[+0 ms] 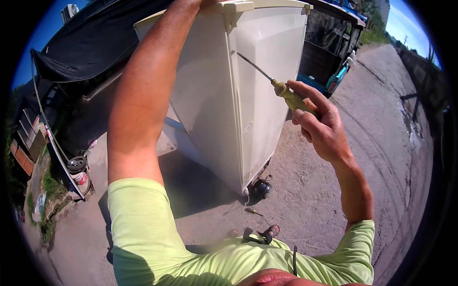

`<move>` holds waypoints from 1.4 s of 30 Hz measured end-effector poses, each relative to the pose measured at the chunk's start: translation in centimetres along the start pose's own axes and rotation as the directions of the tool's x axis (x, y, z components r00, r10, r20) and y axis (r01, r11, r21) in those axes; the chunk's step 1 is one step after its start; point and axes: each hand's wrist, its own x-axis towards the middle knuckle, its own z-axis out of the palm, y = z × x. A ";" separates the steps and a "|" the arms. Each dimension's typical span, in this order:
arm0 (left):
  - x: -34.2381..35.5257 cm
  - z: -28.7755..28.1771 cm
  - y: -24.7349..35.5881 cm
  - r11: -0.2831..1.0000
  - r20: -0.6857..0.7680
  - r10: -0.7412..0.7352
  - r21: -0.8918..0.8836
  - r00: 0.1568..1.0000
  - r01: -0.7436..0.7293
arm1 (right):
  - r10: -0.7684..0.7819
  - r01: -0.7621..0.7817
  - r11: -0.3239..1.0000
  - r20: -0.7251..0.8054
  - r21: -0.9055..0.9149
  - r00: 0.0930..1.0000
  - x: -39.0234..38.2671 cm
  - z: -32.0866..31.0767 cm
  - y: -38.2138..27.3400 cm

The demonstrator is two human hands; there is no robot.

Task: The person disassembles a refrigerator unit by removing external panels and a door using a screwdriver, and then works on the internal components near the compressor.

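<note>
A tall white refrigerator (267,62) stands upright on the ground in front of me, one corner edge turned toward me. My right hand (319,119) is closed around the yellowish handle of a screwdriver (261,71). Its long thin shaft points up and left, the tip close to the refrigerator's vertical edge; I cannot tell whether it touches. My left arm reaches up to the refrigerator's top, where my left hand (208,2) is cut off by the frame's upper edge and its fingers are hidden. A black compressor (262,188) shows at the refrigerator's bottom corner.
A small tool (254,211) lies on the ground near my feet. Behind the refrigerator at right stands a blue vehicle (329,52) with a dark cover. Black sheeting (102,40) hangs at the left, above a leaning pole (55,143) and a bucket (80,178).
</note>
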 end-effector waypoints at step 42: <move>-0.7 3.7 -3.6 0.670 0.123 0.252 -0.738 0.960 -0.081 | 0.100 -0.101 0.988 -0.013 -0.113 0.995 1.4 -2.8 0.2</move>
